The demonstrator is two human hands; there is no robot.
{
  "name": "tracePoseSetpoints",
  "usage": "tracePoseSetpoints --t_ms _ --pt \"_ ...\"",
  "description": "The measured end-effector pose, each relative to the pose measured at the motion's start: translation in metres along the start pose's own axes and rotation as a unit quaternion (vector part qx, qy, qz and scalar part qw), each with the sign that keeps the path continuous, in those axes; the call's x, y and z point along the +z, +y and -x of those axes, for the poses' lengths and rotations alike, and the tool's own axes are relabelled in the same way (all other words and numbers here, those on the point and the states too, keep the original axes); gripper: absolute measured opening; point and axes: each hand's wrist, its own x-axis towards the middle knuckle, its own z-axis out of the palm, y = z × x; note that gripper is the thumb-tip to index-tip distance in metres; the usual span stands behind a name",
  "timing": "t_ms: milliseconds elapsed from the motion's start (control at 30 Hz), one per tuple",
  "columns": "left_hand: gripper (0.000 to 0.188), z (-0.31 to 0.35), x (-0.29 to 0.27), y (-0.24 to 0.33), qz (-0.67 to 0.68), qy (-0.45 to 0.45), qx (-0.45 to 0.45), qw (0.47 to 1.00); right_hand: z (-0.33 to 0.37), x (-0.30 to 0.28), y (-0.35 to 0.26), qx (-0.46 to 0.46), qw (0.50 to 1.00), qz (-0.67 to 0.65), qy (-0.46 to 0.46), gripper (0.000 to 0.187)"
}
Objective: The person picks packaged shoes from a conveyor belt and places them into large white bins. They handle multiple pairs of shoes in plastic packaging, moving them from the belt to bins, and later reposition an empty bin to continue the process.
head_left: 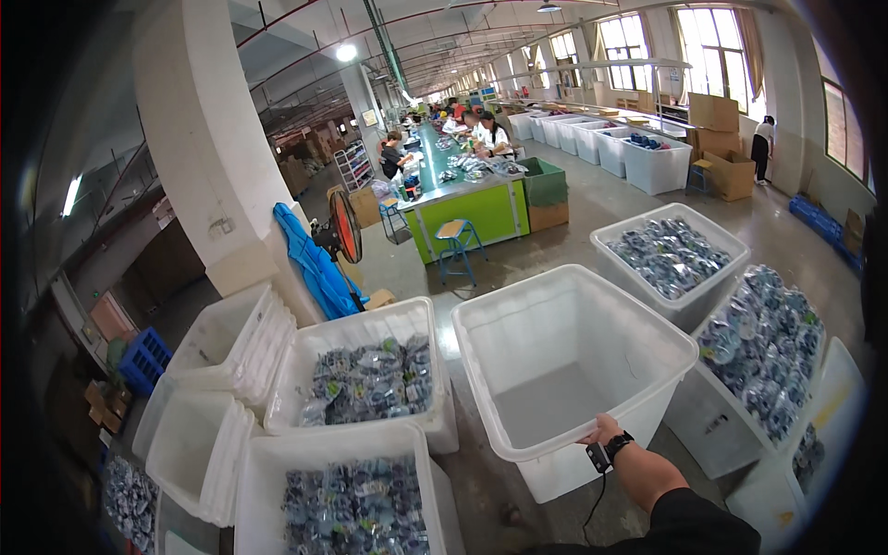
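My right hand [603, 431] grips the near rim of a large white plastic bin [592, 347], fingers curled over the edge. The bin's inner walls and greyish bottom are visible. On the right wrist I wear a black strap with a small black device [599, 457], and a thin cable hangs from it. The dark sleeve [680, 523] of that arm enters at the lower right. My left hand is out of sight.
White bins of small clear-bagged items stand at the left [370, 379], lower left [356, 504] and right [671, 250]; another [763, 324] is heaped. Stacked bins [217, 342] and a fan [344, 227] stand left. Ahead, people sit at a green workbench [476, 222] beside a stool [454, 236].
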Motion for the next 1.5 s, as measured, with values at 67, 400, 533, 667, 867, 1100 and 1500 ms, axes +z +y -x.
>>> tracePoseSetpoints --t_ms 67,400,533,667,867,1100,1500 --pt "0.027 -0.070 -0.005 0.012 -0.011 -0.033 0.076 0.997 -0.042 0.055 -0.021 -0.003 1.000 -0.007 -0.016 0.053" --pt "0.044 -0.382 -0.078 0.426 -0.053 0.044 0.241 0.968 -0.256 0.291 -0.121 -0.067 0.993 -0.027 0.091 0.048" --pt "0.033 -0.496 -0.091 0.560 -0.023 0.021 0.247 0.969 -0.300 0.384 -0.153 -0.099 0.991 -0.076 0.046 0.049" --pt "0.032 -0.585 -0.087 0.646 -0.131 0.035 0.245 0.960 -0.378 0.459 -0.189 -0.066 0.988 -0.123 0.069 0.052" --pt "0.036 -0.687 -0.075 0.702 -0.034 -0.046 0.132 0.990 -0.473 0.572 -0.259 -0.083 0.976 -0.183 0.078 0.055" --pt "0.035 -0.857 -0.078 0.767 -0.038 -0.077 0.099 0.991 -0.591 0.687 -0.340 -0.129 0.959 -0.204 0.146 0.054" --pt "0.042 -1.144 -0.095 1.253 -0.148 -0.149 0.280 0.937 -0.778 0.731 -0.434 -0.123 0.939 -0.221 0.231 0.060"
